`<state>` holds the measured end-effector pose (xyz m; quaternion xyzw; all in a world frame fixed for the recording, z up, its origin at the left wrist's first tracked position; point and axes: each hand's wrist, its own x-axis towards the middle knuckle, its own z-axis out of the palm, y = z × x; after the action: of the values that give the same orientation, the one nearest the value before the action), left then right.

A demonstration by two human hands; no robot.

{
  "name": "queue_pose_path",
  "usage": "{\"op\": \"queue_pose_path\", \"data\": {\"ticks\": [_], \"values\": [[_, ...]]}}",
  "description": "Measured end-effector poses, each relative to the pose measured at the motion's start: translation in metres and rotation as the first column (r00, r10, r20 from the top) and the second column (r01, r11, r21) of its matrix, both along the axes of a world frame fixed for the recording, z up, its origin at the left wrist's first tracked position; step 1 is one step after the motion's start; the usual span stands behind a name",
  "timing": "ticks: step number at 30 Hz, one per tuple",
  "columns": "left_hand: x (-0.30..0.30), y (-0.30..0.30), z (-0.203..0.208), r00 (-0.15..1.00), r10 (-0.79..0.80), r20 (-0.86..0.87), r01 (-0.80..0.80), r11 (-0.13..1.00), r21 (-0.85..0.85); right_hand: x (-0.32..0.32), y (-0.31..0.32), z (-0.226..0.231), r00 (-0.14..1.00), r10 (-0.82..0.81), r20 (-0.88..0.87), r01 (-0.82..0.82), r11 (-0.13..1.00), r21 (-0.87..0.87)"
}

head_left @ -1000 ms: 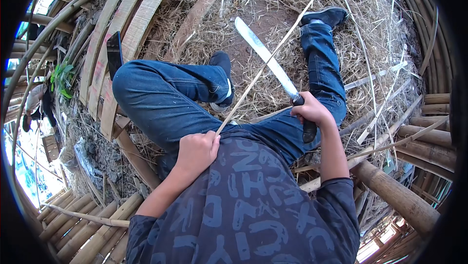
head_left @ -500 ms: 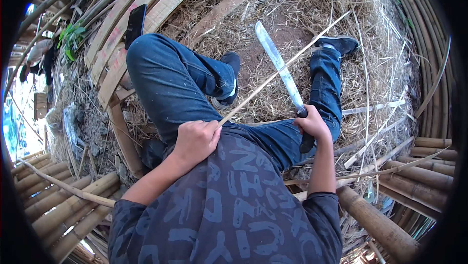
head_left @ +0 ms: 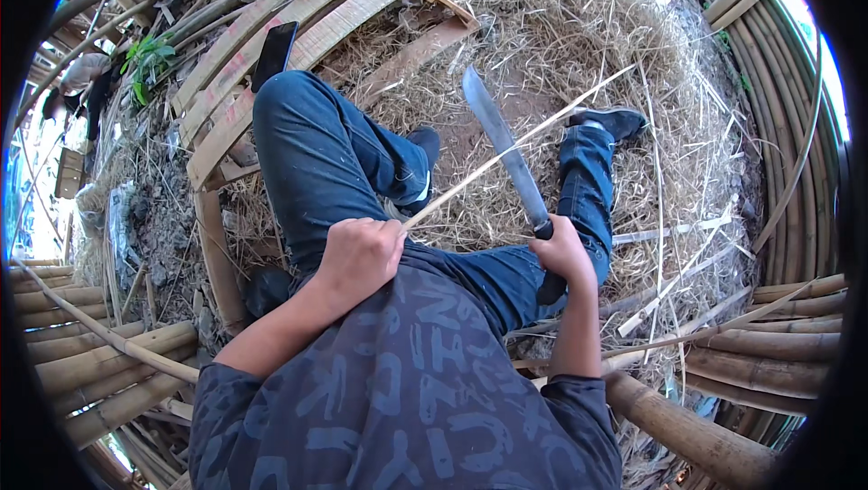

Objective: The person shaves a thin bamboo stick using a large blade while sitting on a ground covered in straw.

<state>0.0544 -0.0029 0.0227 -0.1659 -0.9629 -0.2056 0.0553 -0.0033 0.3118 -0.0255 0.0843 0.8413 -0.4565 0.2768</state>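
Observation:
My left hand (head_left: pixel 360 253) is closed around the near end of a thin pale bamboo strip (head_left: pixel 466 180), close to my waist. The strip slants away to the upper right, toward my right shoe. Wrapped round the dark handle of a machete (head_left: pixel 515 164) is my right hand (head_left: pixel 566 253), beside my right thigh. Its long steel blade points away and slightly left. Blade and strip cross about midway along the blade; whether they touch I cannot tell for sure.
A wooden slatted pallet (head_left: pixel 339 20) stands at the upper left, with a black phone (head_left: pixel 275 54) on it by my left knee. Dry shavings (head_left: pixel 579 29) cover the ground. Bamboo poles (head_left: pixel 768 110) line the right side, and more poles (head_left: pixel 127 359) lie at the lower left.
The whole view has shifted a little. The machete's blade has turned, showing darker now, and still crosses the strip. Both hands keep their hold.

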Motion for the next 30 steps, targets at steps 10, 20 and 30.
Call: {"op": "queue_pose_path", "data": {"ticks": [10,20,30], "values": [[-0.009,-0.005,0.009,0.996,-0.013,-0.091,0.013,1.0,0.003,0.003,-0.002,-0.008,0.999,-0.035,0.034,0.039,0.991,-0.127],[-0.018,-0.003,0.021,0.985,-0.019,-0.172,0.033,0.996,0.084,-0.001,0.019,0.002,0.972,0.032,0.234,0.048,0.943,-0.329],[-0.022,-0.016,0.018,0.983,0.028,-0.183,-0.016,0.998,0.068,0.005,0.001,0.009,0.984,0.084,0.16,-0.032,0.952,-0.304]]}}
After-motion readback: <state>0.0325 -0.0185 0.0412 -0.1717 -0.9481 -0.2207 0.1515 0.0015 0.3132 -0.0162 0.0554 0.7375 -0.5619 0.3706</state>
